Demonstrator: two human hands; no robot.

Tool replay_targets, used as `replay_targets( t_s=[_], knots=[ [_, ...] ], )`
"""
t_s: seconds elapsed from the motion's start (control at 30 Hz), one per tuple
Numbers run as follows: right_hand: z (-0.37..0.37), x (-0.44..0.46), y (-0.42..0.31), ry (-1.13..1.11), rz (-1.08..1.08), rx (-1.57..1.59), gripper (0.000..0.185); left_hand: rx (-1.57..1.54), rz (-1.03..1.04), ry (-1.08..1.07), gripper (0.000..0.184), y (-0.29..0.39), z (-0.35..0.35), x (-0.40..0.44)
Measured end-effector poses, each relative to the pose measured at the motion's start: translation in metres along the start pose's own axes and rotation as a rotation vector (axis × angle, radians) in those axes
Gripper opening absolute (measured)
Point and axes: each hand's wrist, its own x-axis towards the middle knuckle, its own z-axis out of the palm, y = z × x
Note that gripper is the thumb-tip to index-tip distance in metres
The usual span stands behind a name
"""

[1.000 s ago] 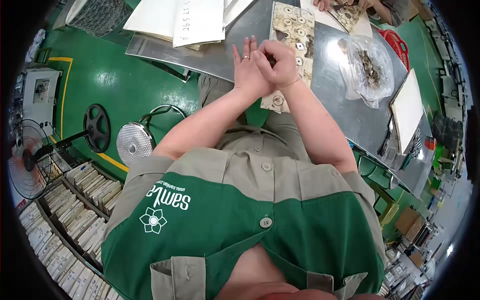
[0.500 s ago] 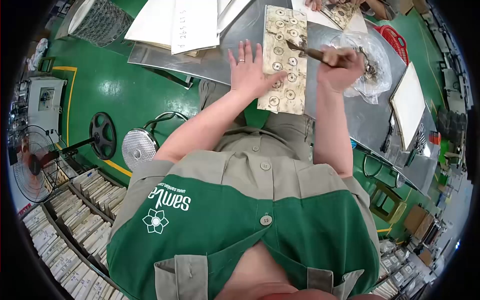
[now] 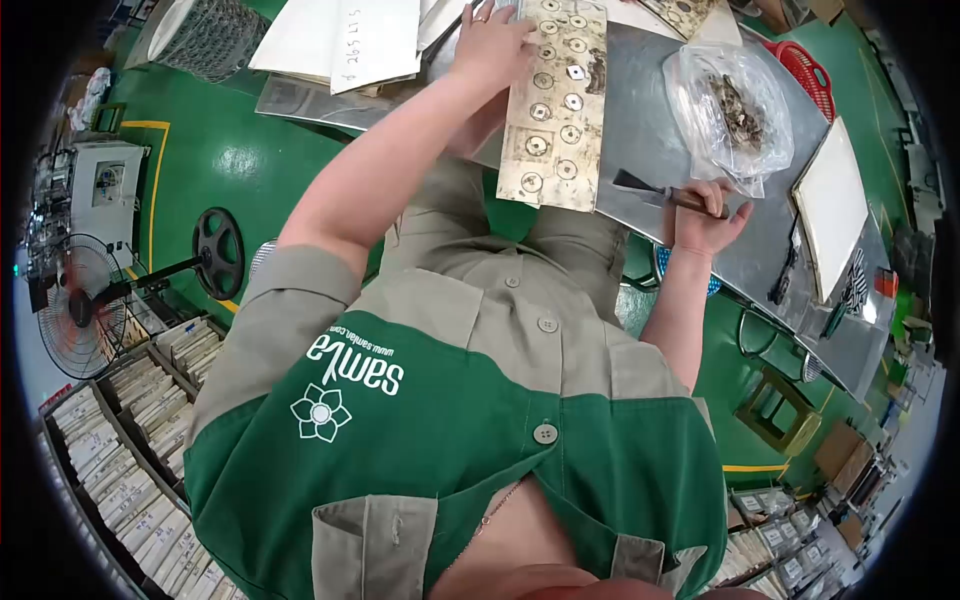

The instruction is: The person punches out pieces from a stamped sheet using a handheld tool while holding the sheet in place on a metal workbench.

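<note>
A long, stained pale board (image 3: pixel 553 110) with rows of printed circles and small square marks lies over the near table edge. A dark brown patch shows along its upper right side. My left hand (image 3: pixel 490 48) is at the board's upper left edge, fingers bent and closed on that edge; some fingertips are hidden. My right hand (image 3: pixel 708 220) rests low on the metal table, right of the board. Its fingers wrap loosely around the wooden handle of a scraper (image 3: pixel 648 187), whose dark flat blade points left toward the board.
A clear plastic bag (image 3: pixel 690 110) with brown scraps stands right of the board, near a red basket (image 3: pixel 805 75). White boards (image 3: pixel 375 45) lie at the upper left, another white board (image 3: pixel 832 205) at the right. Another stained board (image 3: pixel 690 12) is at the top. A fan (image 3: pixel 85 305) stands left.
My left hand has moved from lying spread on the board to its upper left edge. My right hand has drawn the scraper off the board, down to the table.
</note>
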Motion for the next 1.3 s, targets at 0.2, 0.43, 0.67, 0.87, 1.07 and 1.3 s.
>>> replay_targets(
  t_s=[0.2,0.43,0.67,0.87,1.07,1.3],
  knots=[
    [0.000,-0.004,0.003,-0.073,0.104,-0.128,0.049,0.105,0.007,-0.363,0.029,0.017,-0.032,0.027],
    [-0.001,-0.003,0.004,-0.031,0.087,-0.186,0.048,-0.276,-0.350,-0.476,0.030,-0.007,-0.004,0.046],
    [0.011,-0.009,0.015,0.053,0.034,-0.223,0.048,-0.826,-0.466,-0.344,0.039,0.018,-0.035,0.044],
    [0.008,-0.008,0.017,0.073,0.007,-0.251,0.054,-1.248,-0.276,-0.589,0.026,0.095,-0.047,0.060],
    [0.010,-0.009,0.019,0.099,0.014,-0.255,0.053,-0.745,0.300,-0.519,0.031,0.191,-0.046,0.094],
    [0.001,-0.008,0.014,-0.001,0.107,-0.230,0.052,-0.193,0.862,-0.261,0.050,0.241,0.022,0.134]
  ],
)
